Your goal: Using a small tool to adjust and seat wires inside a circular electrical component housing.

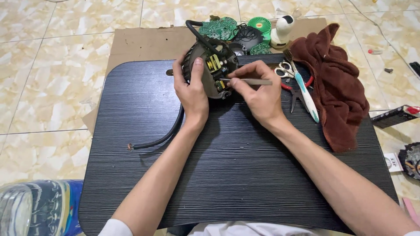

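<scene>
— Head view: where is the round electrical unit (210, 70)?

— At twelve o'clock on the dark tabletop (236, 175), tilted up, left hand (192, 94) clamped on its rim, thumb across the exposed board.

— And the right hand (258, 94)?

— Pinched shut on a thin metal tool (247, 81), tip at the components. Scissors (285, 70) and brown cloth (337, 91) lie at two o'clock.

— Handling?

— Probably rigid, fairly heavy; circuitry fragile. Grip the casing's edge.

— What's under my hands here?

— My dark ridged board (227, 175), lying on a cardboard sheet (140, 43) over the tiled floor (43, 87).

— And around the board?

— On its right edge I see a brown towel (337, 91), with scissors (285, 70) and a toothbrush (306, 94) just left of it. Circuit boards (221, 27) sit beyond its far edge.
</scene>
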